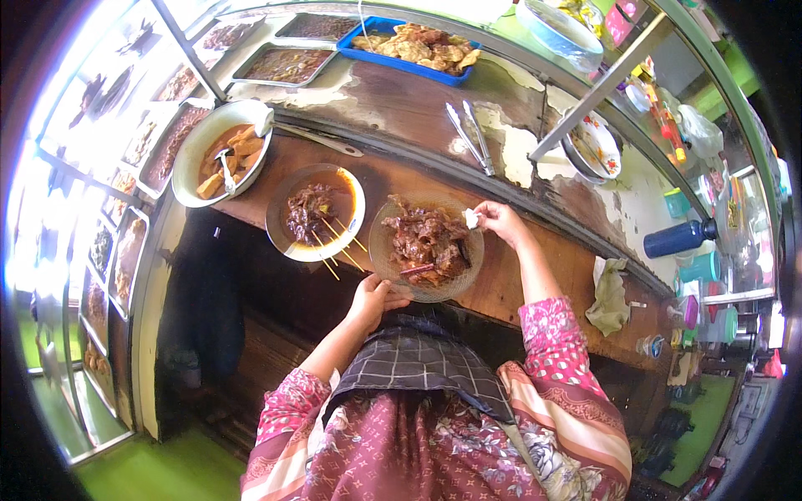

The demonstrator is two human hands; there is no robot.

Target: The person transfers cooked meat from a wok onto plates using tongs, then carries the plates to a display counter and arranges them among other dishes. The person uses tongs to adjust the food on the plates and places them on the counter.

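A clear glass plate heaped with dark brown braised meat sits before me on the wooden counter. My left hand grips its near-left rim, fingers seen at the edge. Between the fingertips of my right hand is a crumpled white tissue, at the plate's right rim. Just left stands a second plate with brown sauce and dark meat. Several wooden skewers slant out over its near rim.
A large bowl of stew with a ladle stands at left. Metal tongs lie on the shelf beyond, near a blue tray of fried food. At right are a cloth, a floral bowl and a blue bottle.
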